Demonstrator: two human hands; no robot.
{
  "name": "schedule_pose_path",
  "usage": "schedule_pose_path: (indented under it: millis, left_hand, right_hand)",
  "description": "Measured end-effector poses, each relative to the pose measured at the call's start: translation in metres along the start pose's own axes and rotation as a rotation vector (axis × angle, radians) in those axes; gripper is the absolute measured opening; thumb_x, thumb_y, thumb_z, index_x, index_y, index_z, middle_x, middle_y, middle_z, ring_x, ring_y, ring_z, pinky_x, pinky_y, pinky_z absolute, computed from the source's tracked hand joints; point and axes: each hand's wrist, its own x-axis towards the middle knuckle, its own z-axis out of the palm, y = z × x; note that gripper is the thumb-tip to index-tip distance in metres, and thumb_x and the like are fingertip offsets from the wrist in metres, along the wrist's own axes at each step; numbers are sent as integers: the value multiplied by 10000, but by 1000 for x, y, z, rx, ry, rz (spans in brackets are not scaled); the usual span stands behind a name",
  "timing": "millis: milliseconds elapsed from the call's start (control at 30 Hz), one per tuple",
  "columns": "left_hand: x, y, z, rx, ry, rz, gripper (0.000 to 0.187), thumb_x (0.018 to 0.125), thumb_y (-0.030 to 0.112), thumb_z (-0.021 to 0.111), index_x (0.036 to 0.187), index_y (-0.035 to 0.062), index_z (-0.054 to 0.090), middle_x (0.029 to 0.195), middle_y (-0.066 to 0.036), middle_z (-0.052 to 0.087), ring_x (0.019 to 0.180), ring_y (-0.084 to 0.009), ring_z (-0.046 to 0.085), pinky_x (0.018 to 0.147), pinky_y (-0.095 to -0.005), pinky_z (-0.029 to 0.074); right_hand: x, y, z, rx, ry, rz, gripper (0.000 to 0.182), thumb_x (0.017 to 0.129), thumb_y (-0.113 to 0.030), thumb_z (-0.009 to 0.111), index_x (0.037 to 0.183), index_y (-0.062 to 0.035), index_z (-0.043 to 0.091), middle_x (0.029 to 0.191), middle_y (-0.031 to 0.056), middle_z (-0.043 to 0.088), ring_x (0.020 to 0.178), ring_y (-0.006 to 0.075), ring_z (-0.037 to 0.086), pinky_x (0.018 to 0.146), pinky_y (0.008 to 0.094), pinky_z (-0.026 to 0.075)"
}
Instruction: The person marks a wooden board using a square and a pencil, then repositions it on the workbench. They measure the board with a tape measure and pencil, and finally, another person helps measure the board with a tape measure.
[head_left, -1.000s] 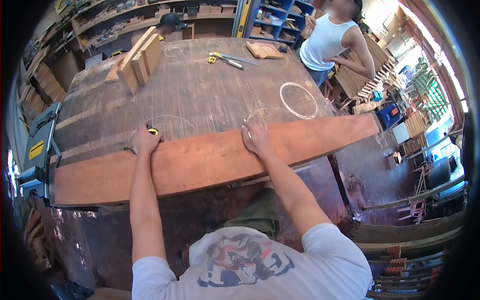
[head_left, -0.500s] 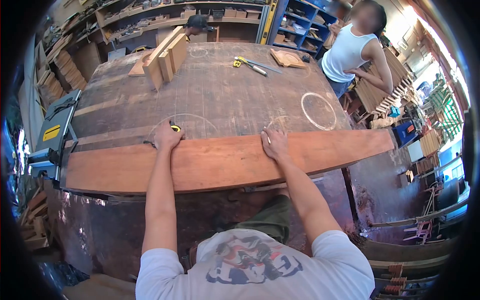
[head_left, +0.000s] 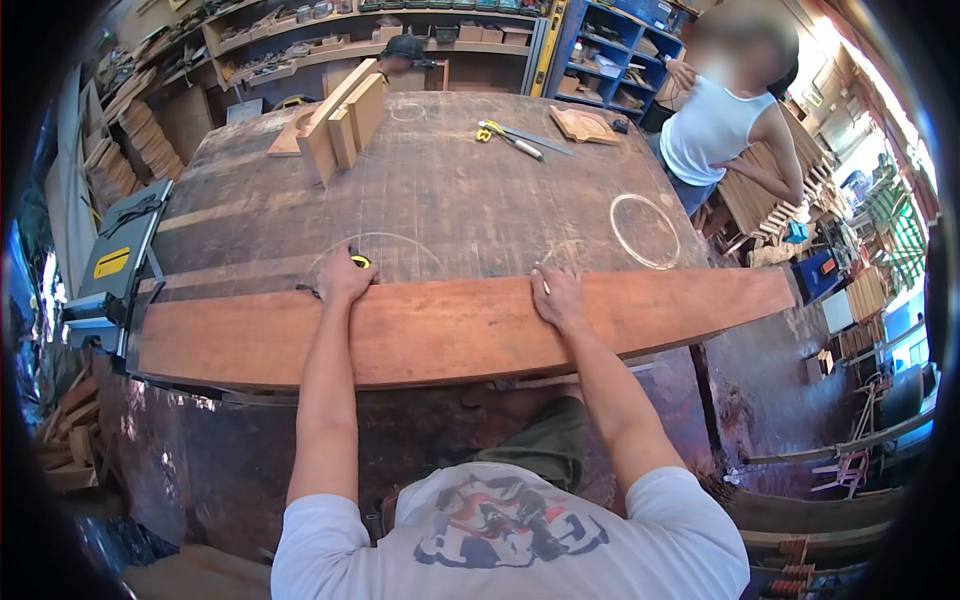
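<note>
**Both hands on long plank at bench edge**

Long reddish-brown wooden plank (head_left: pixel 470 325) lies flat along the near edge of the big dark scarred wooden workbench (head_left: pixel 440 200), its right end overhanging the bench. Left hand (head_left: pixel 345 276) curled over the plank's far edge, clutching a yellow-and-black tape measure (head_left: pixel 360 261) against it. Right hand (head_left: pixel 556 295) open, palm flat on the plank top, gripping nothing. White chalk circles (head_left: pixel 645 230) drawn on the bench. Far side: stack of pale wooden blocks (head_left: pixel 340 125), yellow-handled tool (head_left: pixel 510 138), carved wood panel (head_left: pixel 583 124). Grey table saw with yellow label (head_left: pixel 115 265) at the bench's left end. Shelves of clutter (head_left: pixel 300 40) along the back wall, blue rack (head_left: pixel 610 45) beside them. A person in a white tank top (head_left: pixel 725 125) stands at the far right corner, next to stacked timber (head_left: pixel 760 195).
</note>
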Motion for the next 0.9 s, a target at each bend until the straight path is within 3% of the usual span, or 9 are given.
schedule_pose_path:
  millis: [367,467,567,900]
  left_hand:
    - [7,-3,13,-36,29,10,857,691,471,779,1437,133,525,1343,-154,646,1218,-342,628,1015,-470,502]
    - [6,-7,11,-36,51,30,838,694,458,771,1428,131,535,1371,-150,626,1246,-326,609,1017,-475,497]
    - [7,-7,14,-53,47,24,837,691,449,773,1426,128,536,1379,-145,620,1249,-326,607,1015,-476,499]
    - [9,-10,16,-60,61,26,825,697,441,771,1422,123,538,1379,-152,618,1249,-332,607,1017,-475,498]
  right_hand:
    - [-3,9,8,-2,-13,12,388,986,-347,504,1151,-80,733,1056,165,725,1049,350,623,975,483,429]
    - [-3,3,4,-3,89,-28,326,971,-315,552,1089,-80,745,1025,133,736,1031,340,630,988,485,425]
    - [-3,1,-2,-55,22,-27,315,966,-307,557,1090,-85,744,1023,127,735,1027,342,630,992,485,424]
    - [-3,0,1,-33,91,-33,309,968,-305,549,1082,-89,738,998,137,730,997,342,629,987,489,420]
